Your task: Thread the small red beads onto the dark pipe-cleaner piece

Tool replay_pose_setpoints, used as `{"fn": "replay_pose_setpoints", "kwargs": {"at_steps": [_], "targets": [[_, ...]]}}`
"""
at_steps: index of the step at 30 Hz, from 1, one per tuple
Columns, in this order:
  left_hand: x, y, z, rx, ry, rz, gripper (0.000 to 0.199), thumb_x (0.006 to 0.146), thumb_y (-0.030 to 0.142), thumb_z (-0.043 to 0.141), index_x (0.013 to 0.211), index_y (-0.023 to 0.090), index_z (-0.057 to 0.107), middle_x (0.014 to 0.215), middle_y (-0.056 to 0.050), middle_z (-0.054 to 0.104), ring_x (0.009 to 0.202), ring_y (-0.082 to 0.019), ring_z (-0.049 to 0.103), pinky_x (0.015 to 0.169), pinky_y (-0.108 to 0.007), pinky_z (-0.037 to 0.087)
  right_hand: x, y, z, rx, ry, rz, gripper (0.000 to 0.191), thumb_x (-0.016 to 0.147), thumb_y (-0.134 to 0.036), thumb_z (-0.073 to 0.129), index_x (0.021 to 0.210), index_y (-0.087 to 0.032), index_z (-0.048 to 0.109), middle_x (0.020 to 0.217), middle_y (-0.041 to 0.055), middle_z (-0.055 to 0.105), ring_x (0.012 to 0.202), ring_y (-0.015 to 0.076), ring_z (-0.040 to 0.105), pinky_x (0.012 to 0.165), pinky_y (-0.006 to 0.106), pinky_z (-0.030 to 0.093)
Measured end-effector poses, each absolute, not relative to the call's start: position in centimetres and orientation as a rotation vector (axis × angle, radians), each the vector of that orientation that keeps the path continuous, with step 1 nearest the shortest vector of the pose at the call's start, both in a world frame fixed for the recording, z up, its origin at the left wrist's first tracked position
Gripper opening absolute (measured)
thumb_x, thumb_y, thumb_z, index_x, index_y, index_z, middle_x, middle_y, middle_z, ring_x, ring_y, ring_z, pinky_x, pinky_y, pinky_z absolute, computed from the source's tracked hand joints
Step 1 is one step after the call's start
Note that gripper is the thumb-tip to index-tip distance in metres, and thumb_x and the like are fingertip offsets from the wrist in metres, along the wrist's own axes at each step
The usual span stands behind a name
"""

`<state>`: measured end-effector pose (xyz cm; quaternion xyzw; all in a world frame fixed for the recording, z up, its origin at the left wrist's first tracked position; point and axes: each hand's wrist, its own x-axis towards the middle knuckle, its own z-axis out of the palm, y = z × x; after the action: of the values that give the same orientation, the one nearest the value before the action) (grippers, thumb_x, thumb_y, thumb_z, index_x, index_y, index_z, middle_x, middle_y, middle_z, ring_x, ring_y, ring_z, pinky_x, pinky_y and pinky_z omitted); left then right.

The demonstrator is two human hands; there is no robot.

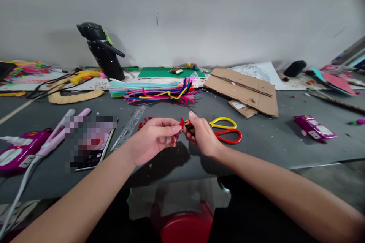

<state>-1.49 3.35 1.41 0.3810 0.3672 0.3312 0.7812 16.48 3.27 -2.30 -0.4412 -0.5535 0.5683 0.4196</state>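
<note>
1. L hand (152,136) – fingers pinched shut on the red tip of a small craft piece (186,124), held just above the table (270,140), near centre front.
2. R hand (203,134) – curled around the other end of the same piece, thumb up top, grasping it. Both hands meet at it, fingertips nearly touching.
3. Piece itself: tiny, looks like twisted fuzzy wire, red end w/ yellow and dark bits in the middle. Mostly hidden by fingers; exact shape can't tell.
4. Risk (my read): piece is small and the grip is fingertip only, so a slip could drop it among the red scraps (144,121) on the table, where it'd be hard to pick out. Twisting too hard could bend or unwind the wire. Wire ends may poke skin.
5. Just beside R hand: scissors (226,131), yellow and red handles, lying flat. Close enough to knock w/ the wrist.
6. L of hands: clear ruler (129,125), then a phone (91,148), screen blurred.
7. Farther back: pile of coloured fuzzy wires (159,92), cardboard (245,89), black bottle (104,51), yellow glue gun (84,76).
8. Far L: pink hair iron (58,133) w/ cord. Far R: purple pouch (315,127).
</note>
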Motion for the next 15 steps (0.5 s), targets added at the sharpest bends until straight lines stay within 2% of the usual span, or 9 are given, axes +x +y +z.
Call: {"fn": "replay_pose_setpoints", "kwargs": {"at_steps": [15], "targets": [[-1.50, 3.28, 1.32, 0.831, 0.803, 0.712, 0.018, 0.071, 0.023, 0.084, 0.074, 0.012, 0.071, 0.068, 0.000, 0.061, 0.058, -0.007, 0.055, 0.059, -0.020, 0.048, 16.71, 2.85, -2.44, -1.136, -1.483, 1.328, 0.057, 0.101, -0.058, 0.027, 0.063, -0.021, 0.048, 0.060, 0.0009, 0.046, 0.057, 0.0152, 0.039, 0.053, 0.030, 0.029]]}}
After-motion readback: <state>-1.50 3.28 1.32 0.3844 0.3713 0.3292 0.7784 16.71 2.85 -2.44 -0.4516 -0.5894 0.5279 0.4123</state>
